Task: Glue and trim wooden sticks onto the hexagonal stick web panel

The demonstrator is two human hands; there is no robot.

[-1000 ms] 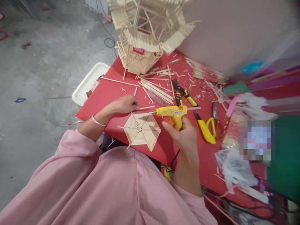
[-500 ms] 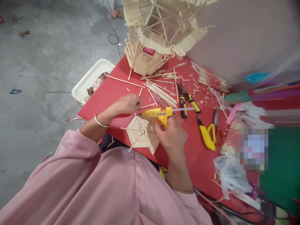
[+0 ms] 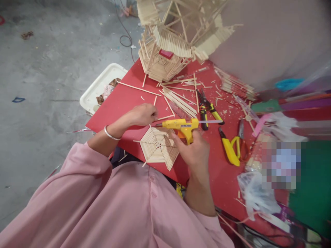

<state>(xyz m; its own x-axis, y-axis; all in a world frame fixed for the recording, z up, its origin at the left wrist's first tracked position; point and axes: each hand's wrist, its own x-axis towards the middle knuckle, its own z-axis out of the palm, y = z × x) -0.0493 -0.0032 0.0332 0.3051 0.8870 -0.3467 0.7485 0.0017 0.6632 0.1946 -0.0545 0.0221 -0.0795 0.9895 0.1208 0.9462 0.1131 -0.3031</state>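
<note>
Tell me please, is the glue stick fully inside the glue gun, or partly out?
Partly out: the pale glue stick projects from the rear of the yellow glue gun in the right hand.

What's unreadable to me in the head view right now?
All in the head view:
Left hand: what it grips, if anything, hidden by the hand itself.
Glue gun: lower handle covered by the right hand; label too small to read.
Tower: top cut off by the upper edge.
Item at right: masked by pixelation.
</note>
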